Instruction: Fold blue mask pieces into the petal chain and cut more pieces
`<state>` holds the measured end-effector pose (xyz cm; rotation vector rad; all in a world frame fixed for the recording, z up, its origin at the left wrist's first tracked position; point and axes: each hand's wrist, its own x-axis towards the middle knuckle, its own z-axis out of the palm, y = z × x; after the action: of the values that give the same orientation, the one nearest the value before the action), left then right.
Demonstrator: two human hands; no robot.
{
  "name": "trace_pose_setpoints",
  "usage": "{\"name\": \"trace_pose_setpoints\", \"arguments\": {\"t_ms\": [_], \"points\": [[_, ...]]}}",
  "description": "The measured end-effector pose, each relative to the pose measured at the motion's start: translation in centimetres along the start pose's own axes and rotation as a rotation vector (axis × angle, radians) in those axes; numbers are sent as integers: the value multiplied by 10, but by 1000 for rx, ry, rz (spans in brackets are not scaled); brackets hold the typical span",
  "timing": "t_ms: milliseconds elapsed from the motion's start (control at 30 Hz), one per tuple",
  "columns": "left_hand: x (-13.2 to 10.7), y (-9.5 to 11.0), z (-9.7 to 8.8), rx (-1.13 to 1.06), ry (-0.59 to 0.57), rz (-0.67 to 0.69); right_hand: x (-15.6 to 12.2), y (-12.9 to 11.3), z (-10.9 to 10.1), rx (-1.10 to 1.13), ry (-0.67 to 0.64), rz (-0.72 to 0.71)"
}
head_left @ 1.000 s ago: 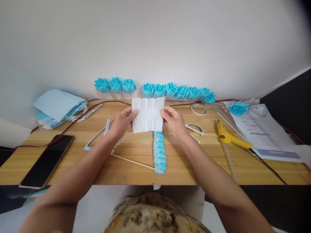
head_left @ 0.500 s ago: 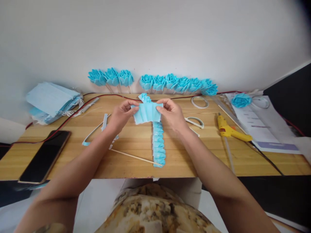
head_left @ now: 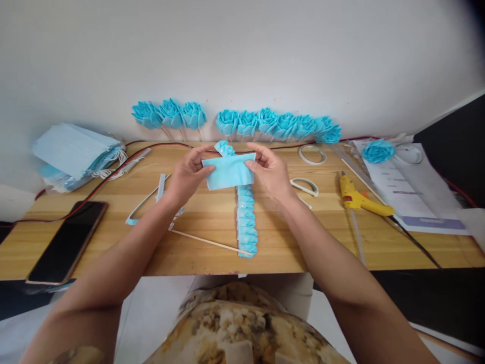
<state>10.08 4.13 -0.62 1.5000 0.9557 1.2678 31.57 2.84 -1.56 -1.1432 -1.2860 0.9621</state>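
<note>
Between my two hands a light-blue rectangle of mask fabric (head_left: 229,171) is stretched nearly flat. My left hand (head_left: 192,172) pinches its left edge with the thumb in front. At the opposite edge, my right hand (head_left: 267,171) pinches it the same way. Beneath the fabric, a row of folded blue petals (head_left: 246,217) runs down the wooden table; its far end shows above the fabric and its middle is hidden. A thin wooden stick (head_left: 208,241) lies slantwise with its right tip on the nearest petals.
Several blue fabric flowers on sticks (head_left: 267,121) lean along the wall. A stack of face masks (head_left: 78,151) and a phone (head_left: 68,242) lie left. Scissors (head_left: 305,187), a tape roll (head_left: 312,154), a yellow glue gun (head_left: 354,196) and a single flower (head_left: 378,151) lie right.
The pleated blue fabric has been spread out into a smoother, flatter sheet. Both hands keep hold of its edges, in nearly the same place.
</note>
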Motion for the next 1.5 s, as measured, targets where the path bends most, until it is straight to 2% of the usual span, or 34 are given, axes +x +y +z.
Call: {"name": "trace_pose_setpoints", "arguments": {"t_ms": [167,267,433,567,667,800,967,1067,1167,1233,1300,1367,1500], "points": [[2,-6,0,-26,-24,68,4,5,-2,-46,19,-66],[3,-9,-1,-31,-6,69,4,7,-2,-41,-17,-109],[4,-13,-9,-106,71,37,2,13,0,-18,-188,-65],[3,-10,-11,-149,10,17,-1,12,-3,-75,-379,21],[1,-4,-9,-88,-37,59,-3,3,-5,-120,-475,-3],[-6,4,0,-4,-149,130,-7,-10,0,-172,-425,-108],[-14,10,7,7,-216,147,-15,-15,16,-214,-336,-59],[-15,11,9,-56,-171,53,-17,-15,20,-102,-198,-41],[-16,7,12,-159,-159,-110,-17,-13,19,1,-93,-38],[-17,4,14,-195,-160,-211,-16,-9,17,-1,-94,-33],[-19,3,16,-185,-123,-248,-15,-7,15,-60,-125,-55],[-20,5,16,-93,-81,-202,-15,-9,12,-188,-128,-163],[-23,10,15,366,-73,41,-15,-23,8,-522,-103,-526]]}}
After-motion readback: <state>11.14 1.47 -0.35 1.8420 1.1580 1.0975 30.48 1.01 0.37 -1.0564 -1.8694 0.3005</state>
